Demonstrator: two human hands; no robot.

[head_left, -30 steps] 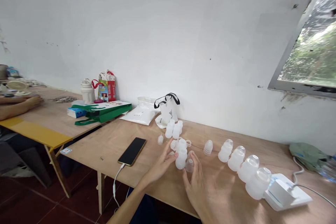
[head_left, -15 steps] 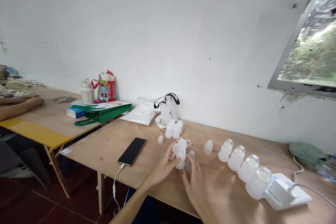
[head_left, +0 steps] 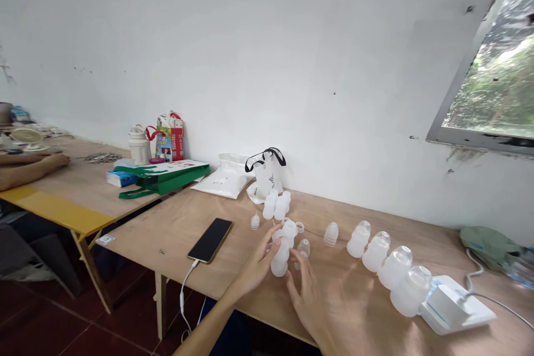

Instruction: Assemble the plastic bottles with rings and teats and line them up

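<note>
My left hand point(head_left: 261, 264) is closed around a frosted white baby bottle point(head_left: 279, 262), thumb on its near side near the top. The bottle leans slightly above the wooden table. Close to its right side is my right hand point(head_left: 306, 292), fingers curved and apart; whether the fingertips touch the bottle I cannot tell. Just behind stand more frosted bottle bodies point(head_left: 290, 228), partly hidden by the left fingers. A clear dome cap point(head_left: 304, 247) sits past my right fingertips, with a white collar ring point(head_left: 300, 227) farther back. A small clear teat point(head_left: 255, 221) stands to the left.
Several capped bottles point(head_left: 397, 267) form a row at right, beside a white charger point(head_left: 448, 306). Stacked clear caps point(head_left: 331, 234) stand mid-table. Frosted bottles point(head_left: 280, 206) and white bags point(head_left: 225, 175) are at the back. A phone point(head_left: 209, 240) lies left. Another person's arm point(head_left: 33, 169) rests on the far-left table.
The bottle in my left hand has moved slightly left and toward me and now tilts. My right hand has shifted a little left, so more of the clear cap shows behind it.
</note>
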